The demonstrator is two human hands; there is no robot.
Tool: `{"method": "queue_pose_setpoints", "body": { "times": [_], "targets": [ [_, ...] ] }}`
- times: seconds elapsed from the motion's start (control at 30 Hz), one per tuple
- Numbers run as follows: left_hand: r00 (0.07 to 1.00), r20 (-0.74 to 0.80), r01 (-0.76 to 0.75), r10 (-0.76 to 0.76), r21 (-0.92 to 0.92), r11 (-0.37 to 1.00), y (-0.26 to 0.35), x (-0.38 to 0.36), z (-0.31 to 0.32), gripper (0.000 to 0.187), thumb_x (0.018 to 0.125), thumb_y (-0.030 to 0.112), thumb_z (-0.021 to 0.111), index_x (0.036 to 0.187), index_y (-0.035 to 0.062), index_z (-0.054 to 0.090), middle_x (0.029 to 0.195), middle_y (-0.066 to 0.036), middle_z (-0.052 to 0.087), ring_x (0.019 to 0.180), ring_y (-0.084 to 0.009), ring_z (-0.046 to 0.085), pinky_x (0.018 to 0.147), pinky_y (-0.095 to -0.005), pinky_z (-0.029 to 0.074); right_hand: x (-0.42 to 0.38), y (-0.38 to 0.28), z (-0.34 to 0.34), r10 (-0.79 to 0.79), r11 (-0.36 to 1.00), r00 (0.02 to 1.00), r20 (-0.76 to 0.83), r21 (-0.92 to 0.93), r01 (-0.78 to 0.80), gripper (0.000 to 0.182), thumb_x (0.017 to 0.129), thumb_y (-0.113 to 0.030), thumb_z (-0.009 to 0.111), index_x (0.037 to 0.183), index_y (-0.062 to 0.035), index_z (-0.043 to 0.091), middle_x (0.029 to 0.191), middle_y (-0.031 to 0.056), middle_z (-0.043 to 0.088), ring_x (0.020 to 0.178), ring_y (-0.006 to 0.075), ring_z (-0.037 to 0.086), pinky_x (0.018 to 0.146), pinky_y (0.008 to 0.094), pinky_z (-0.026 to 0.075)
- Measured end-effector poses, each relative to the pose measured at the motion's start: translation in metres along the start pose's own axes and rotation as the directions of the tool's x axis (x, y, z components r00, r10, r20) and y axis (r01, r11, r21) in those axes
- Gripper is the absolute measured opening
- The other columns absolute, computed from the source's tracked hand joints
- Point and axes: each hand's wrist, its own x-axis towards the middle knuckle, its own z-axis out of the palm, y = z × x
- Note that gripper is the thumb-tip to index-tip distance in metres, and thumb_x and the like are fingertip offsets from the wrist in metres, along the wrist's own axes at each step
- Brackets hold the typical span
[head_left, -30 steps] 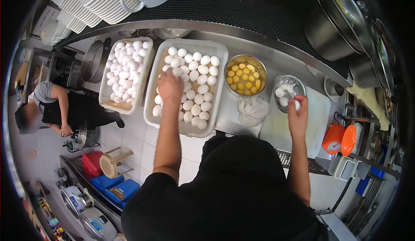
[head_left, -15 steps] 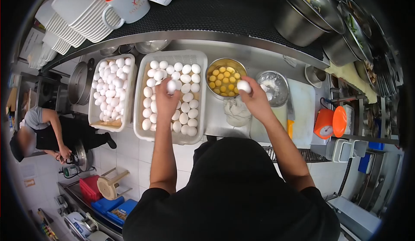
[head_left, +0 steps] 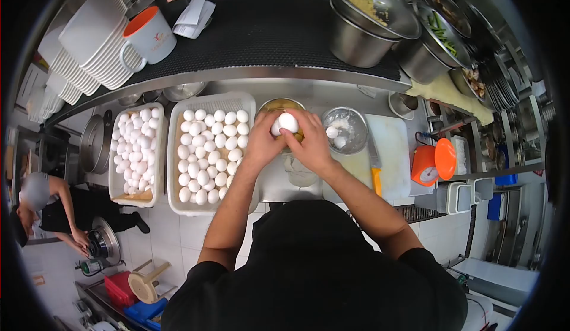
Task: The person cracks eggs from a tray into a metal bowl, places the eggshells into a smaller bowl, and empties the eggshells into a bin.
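Note:
My left hand (head_left: 265,143) and my right hand (head_left: 311,143) are brought together, fingers curled around a white egg (head_left: 287,123). They are over a steel bowl (head_left: 280,101) of cracked eggs, whose contents are mostly hidden by the hands. On the left, a cream plastic crate (head_left: 231,102) holds many whole white eggs. Right of my hands, a second steel bowl (head_left: 360,134) contains white eggshells (head_left: 336,137). A crumpled pale cloth (head_left: 301,171) lies on the counter just below my wrists.
Farther left stands another crate (head_left: 160,153) piled with eggs. A yellow-handled knife (head_left: 376,180) lies by a white cutting board (head_left: 392,153), with an orange scale (head_left: 425,166) beyond. A shelf (head_left: 255,46) overhangs the counter's back. A co-worker (head_left: 56,200) is at far left.
My hands, apart with an egg in each, have come together over the bowl of cracked eggs. The left moved right from above the crate; the right moved left. The view has shifted.

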Motion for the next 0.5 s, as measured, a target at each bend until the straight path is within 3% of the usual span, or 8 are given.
{"method": "queue_pose_setpoints", "body": {
  "times": [0.03,0.13,0.23,0.3,0.33,0.37,0.47,0.5],
  "targets": [
    [1.000,0.003,0.007,-0.007,-0.007,1.000,0.000,0.001,0.000,0.058,0.082,0.008,0.085,0.136,0.0014,0.068,0.123,-0.017,0.066,0.111,-0.0326,0.067,0.093,-0.0390,0.058,-0.001,0.001,-0.002,0.002,1.000,1.000,-0.023,-0.006,-0.002,0.049,0.098,-0.017,0.076,0.142,-0.0043,0.057,0.122,0.0158,0.071,0.116,0.0284,0.066,0.096,0.0404,0.053],
    [0.999,0.034,0.024,-0.024,0.011,1.000,-0.004,-0.004,-0.003,0.057,0.083,0.004,0.080,0.139,0.0028,0.068,0.126,-0.018,0.065,0.113,-0.0328,0.067,0.096,-0.0390,0.057,-0.003,0.014,0.003,0.346,0.874,0.938,0.022,0.355,-0.331,0.044,0.100,-0.021,0.075,0.138,-0.0055,0.060,0.118,0.0117,0.071,0.104,0.0212,0.068,0.085,0.0360,0.056],
    [0.997,0.050,-0.060,0.063,-0.055,0.997,-0.005,-0.002,-0.002,0.056,0.084,0.001,0.077,0.139,0.0028,0.068,0.126,-0.017,0.065,0.114,-0.0323,0.067,0.099,-0.0392,0.056,0.001,0.040,0.007,0.526,0.592,0.771,0.359,0.496,-0.635,0.039,0.102,-0.023,0.075,0.136,-0.0082,0.062,0.114,0.0069,0.071,0.097,0.0147,0.068,0.076,0.0316,0.057],
    [0.990,0.084,-0.107,0.116,-0.101,0.989,-0.015,0.003,0.002,0.054,0.084,0.001,0.076,0.138,0.0009,0.067,0.132,-0.019,0.066,0.121,-0.0361,0.067,0.104,-0.0401,0.055,-0.004,0.059,0.013,0.407,0.728,0.812,0.418,0.389,-0.565,0.036,0.101,-0.031,0.077,0.129,-0.0097,0.068,0.113,0.0060,0.073,0.101,0.0129,0.069,0.084,0.0323,0.060],
    [0.979,0.144,-0.134,0.142,-0.059,0.989,-0.011,0.006,-0.002,0.053,0.086,0.001,0.077,0.137,0.0005,0.067,0.134,-0.020,0.066,0.122,-0.0369,0.067,0.106,-0.0414,0.054,-0.009,0.070,0.028,0.363,0.820,0.883,0.296,0.348,-0.454,0.038,0.100,-0.033,0.079,0.128,-0.0084,0.072,0.114,0.0066,0.076,0.103,0.0141,0.070,0.091,0.0346,0.059],
    [0.975,0.180,-0.120,0.128,-0.055,0.991,-0.013,0.006,-0.002,0.054,0.085,0.001,0.078,0.138,0.0006,0.067,0.136,-0.021,0.066,0.124,-0.0371,0.067,0.107,-0.0416,0.054,-0.009,0.075,0.032,0.420,0.724,0.814,0.401,0.393,-0.567,0.040,0.098,-0.032,0.080,0.129,-0.0075,0.073,0.114,0.0068,0.078,0.106,0.0151,0.070,0.095,0.0354,0.058],
    [0.977,0.200,-0.079,0.075,0.015,0.997,-0.011,0.003,-0.006,0.061,0.085,-0.005,0.078,0.145,-0.0002,0.063,0.134,-0.018,0.066,0.127,-0.0320,0.066,0.108,-0.0393,0.055,-0.010,0.071,0.024,0.347,0.754,0.849,0.397,0.420,-0.505,0.040,0.096,-0.032,0.080,0.128,-0.0076,0.074,0.115,0.0099,0.078,0.107,0.0182,0.071,0.094,0.0365,0.058],
    [0.984,0.176,0.015,0.029,-0.243,0.970,-0.036,0.001,0.004,0.064,0.087,-0.007,0.075,0.149,0.0006,0.060,0.133,-0.016,0.066,0.127,-0.0262,0.065,0.105,-0.0372,0.056,-0.006,0.066,0.025,0.377,0.729,0.829,0.412,0.420,-0.540,0.040,0.095,-0.032,0.080,0.127,-0.0073,0.075,0.115,0.0114,0.078,0.107,0.0208,0.073,0.094,0.0376,0.058]
  ]
}}
